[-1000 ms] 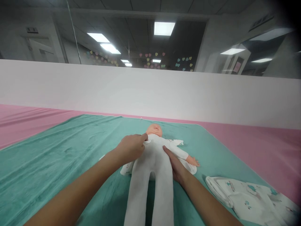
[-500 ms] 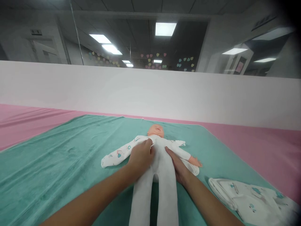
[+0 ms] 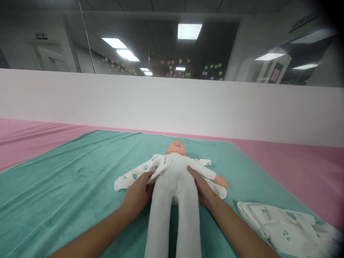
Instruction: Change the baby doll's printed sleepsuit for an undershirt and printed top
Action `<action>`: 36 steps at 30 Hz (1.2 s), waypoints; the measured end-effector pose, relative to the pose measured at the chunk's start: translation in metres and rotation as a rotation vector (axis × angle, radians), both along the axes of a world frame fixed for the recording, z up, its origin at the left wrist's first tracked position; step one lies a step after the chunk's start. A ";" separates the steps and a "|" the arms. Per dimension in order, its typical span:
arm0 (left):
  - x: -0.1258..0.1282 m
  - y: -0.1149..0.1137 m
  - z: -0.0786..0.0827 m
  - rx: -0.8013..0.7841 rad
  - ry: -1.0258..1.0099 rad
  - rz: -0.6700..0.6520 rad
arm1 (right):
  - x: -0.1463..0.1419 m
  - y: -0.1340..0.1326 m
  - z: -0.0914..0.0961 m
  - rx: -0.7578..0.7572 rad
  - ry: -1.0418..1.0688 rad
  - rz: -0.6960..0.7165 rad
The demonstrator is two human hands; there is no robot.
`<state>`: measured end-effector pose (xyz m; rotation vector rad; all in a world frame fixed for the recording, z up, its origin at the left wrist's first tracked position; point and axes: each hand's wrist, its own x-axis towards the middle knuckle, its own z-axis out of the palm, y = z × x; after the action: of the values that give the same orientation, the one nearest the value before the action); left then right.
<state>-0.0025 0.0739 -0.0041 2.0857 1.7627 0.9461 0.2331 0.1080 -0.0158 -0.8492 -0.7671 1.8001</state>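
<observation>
A baby doll point(image 3: 174, 179) with a white cloth body lies face up on a teal blanket point(image 3: 67, 179), head away from me. A white printed baby garment point(image 3: 142, 171) is spread under it, one sleeve out to the left. My left hand point(image 3: 138, 193) rests at the doll's left side, fingers on the garment's edge beside the torso. My right hand point(image 3: 201, 186) lies flat along the doll's right side, fingers stretched out against the torso. The doll's bare arm point(image 3: 220, 182) sticks out to the right.
A second folded white printed cloth point(image 3: 285, 229) lies on the blanket at the lower right. Pink sheet point(image 3: 295, 165) surrounds the blanket. A white low wall point(image 3: 172, 104) runs across behind, with glass above it.
My left hand slid from the doll's collar down to its left side, uncovering the garment's left sleeve. My right hand stayed in place.
</observation>
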 end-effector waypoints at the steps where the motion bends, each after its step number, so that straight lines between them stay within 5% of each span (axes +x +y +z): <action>1: -0.003 0.001 -0.002 -0.001 0.049 -0.017 | 0.000 0.000 0.000 0.000 -0.005 0.005; 7: 0.000 0.008 0.002 -0.010 0.141 -0.036 | 0.000 -0.001 0.002 -0.001 -0.038 0.020; 13: -0.002 0.000 0.018 -0.039 -0.015 0.068 | -0.001 -0.003 0.005 0.002 -0.019 -0.002; 20: 0.001 -0.018 0.027 0.029 -0.358 -0.073 | -0.003 -0.004 0.008 -0.013 -0.030 -0.016; 23: -0.001 -0.022 0.034 -0.186 -0.673 -0.262 | -0.002 -0.004 0.007 -0.005 -0.043 -0.008; 27: -0.009 -0.024 0.047 -0.532 -0.881 -0.721 | -0.001 -0.003 0.004 0.010 -0.057 -0.001; 29: -0.011 -0.023 0.052 -0.584 -0.955 -0.784 | -0.001 -0.003 0.004 0.023 -0.060 -0.015; 32: -0.011 -0.020 0.055 -0.462 -1.033 -0.560 | -0.002 -0.004 0.004 0.033 -0.051 -0.017; 36: -0.007 -0.013 0.049 -0.213 -0.764 -0.167 | -0.002 -0.004 0.006 0.020 -0.051 -0.006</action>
<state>-0.0097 0.0610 0.0447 1.4233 1.2042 1.2211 0.2311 0.1036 -0.0097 -0.8860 -0.8128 1.7692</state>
